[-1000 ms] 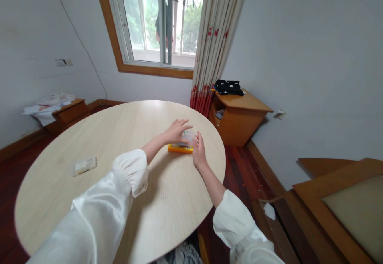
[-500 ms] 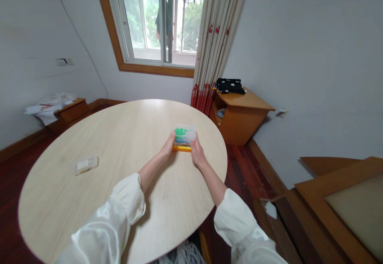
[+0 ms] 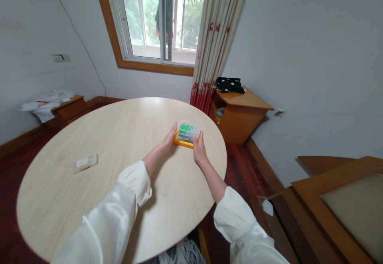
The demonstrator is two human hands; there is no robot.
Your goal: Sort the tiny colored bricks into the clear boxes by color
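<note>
1. A box (image 3: 188, 133) with an orange-yellow base and a clear top sits between the two hands, toward the far right part of a round, pale wooden table (image 3: 119, 136). Green patches show near its far edge, with bluish bands below them. Whether it rests on the table or is slightly raised, I cannot tell.
2. The left hand (image 3: 168, 140) lies against the box's left side, fingers fairly straight and close together, pointing away from the person. It grips that edge.
3. The right hand (image 3: 200, 147) grips the opposite side: its thumb is at the near right corner and its fingers run up along the right edge, only a little bent. The gap in each hand is about the thickness of the box; the fingertips underneath are hidden.
4. A small clear packet (image 3: 85, 163) with a pale label lies on the left part of the table, well apart from both hands.
5. White, shiny sleeves with gathered cuffs cover both forearms, leaving the wrists bare.
6. Beyond the table are a window (image 3: 146, 16), a cream curtain (image 3: 220, 28) with red flowers, and a wooden cabinet (image 3: 247, 122) bearing a folded black cloth (image 3: 229, 85).
</note>
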